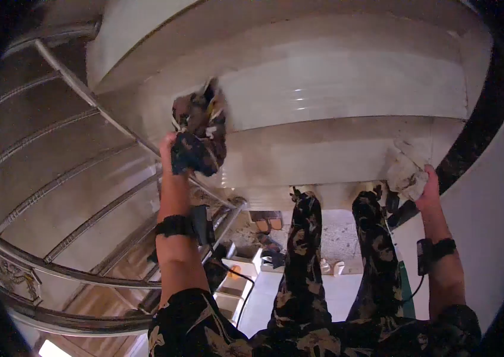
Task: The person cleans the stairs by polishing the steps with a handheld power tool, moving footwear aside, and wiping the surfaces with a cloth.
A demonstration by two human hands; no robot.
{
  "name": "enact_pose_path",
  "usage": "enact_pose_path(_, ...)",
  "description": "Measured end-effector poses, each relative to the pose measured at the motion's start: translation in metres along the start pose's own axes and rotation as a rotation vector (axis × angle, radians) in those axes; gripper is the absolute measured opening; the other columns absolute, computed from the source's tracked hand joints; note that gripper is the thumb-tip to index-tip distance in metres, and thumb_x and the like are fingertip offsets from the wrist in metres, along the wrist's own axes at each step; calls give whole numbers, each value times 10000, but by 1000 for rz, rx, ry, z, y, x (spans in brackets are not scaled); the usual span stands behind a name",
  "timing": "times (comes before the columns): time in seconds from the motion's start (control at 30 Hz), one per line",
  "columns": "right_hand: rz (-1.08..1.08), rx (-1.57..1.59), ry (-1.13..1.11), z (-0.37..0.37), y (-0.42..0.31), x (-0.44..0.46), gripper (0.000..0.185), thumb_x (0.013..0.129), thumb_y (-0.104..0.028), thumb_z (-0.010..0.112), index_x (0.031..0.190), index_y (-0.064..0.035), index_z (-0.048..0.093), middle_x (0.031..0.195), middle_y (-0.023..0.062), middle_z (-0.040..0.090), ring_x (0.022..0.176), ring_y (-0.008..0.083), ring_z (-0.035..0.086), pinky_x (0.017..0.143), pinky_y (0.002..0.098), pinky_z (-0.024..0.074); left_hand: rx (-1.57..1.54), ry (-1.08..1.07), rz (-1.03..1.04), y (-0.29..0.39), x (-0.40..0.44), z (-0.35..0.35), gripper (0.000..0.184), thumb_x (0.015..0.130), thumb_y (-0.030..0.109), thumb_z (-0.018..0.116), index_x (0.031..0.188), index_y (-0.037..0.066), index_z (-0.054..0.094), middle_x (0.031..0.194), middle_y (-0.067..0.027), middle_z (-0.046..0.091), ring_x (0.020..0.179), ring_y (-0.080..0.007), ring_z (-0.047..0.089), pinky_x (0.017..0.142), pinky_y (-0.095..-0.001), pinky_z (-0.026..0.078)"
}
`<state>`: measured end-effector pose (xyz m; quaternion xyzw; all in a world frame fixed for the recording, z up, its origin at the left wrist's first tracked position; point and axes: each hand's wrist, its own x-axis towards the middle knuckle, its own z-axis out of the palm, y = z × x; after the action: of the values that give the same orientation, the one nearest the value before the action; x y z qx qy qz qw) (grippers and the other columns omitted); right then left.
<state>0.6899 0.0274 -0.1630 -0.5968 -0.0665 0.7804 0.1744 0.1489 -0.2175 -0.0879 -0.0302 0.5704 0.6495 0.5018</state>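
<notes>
My left hand point(169, 156) is closed on a bunched dark patterned cloth point(207, 119), held against the pale stair step beside the metal railing. The cloth hides most of the fingers. On the right, my right hand point(428, 188) grips a crumpled whitish rag point(405, 177), low over the step near the dark border strip. Both pieces of fabric are a little blurred. Pale curved stair steps point(347, 86) rise ahead of me, and my feet stand on a lower one between the two hands.
A metal railing point(88, 95) with several bars runs along the left. A dark border strip point(475, 143) edges the wall on the right. Below lie several shoes point(268, 223) and an open-fronted pale shelf point(235, 285). Cabled devices are strapped to both forearms.
</notes>
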Motion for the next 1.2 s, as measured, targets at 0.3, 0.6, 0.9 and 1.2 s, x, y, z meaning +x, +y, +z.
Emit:
enact_pose_path(0.3, 65, -86, -118, 38, 7, -1, 465, 765, -368, 428, 1074, -24, 478, 1028, 121, 541, 919, 284, 526, 807, 416, 417, 533, 188, 286, 4, 72, 21, 797, 674, 467, 584, 1308, 147, 223, 1295, -140, 293, 1178, -301, 297, 878, -534, 285)
enact_pose_path(0.6, 176, -38, -98, 52, 37, -8, 427, 790, -304, 358, 1082, -20, 489, 1044, 111, 552, 939, 263, 527, 856, 385, 396, 1827, 127, 375, -87, 34, 170, 480, 646, 386, 590, 1086, 213, 505, 1044, -127, 467, 949, -329, 450, 721, -453, 406)
enact_pose_path(0.9, -29, 42, -227, 101, 47, -22, 402, 837, -347, 406, 1123, -67, 446, 1079, 76, 519, 967, 223, 513, 807, 353, 438, 1189, -290, 235, -197, -19, 272, 520, 646, 321, 638, 1112, 150, 485, 1028, -169, 443, 958, -384, 428, 817, -452, 372)
enact_pose_path(1.2, 9, -75, 19, 108, 29, -68, 340, 735, -230, 577, 1030, -68, 521, 946, 59, 579, 880, 225, 550, 791, 357, 443, 376, -235, -127, -211, -43, 222, 485, 668, 161, 636, 1098, 28, 457, 1064, -105, 503, 923, -206, 506, 767, -315, 437)
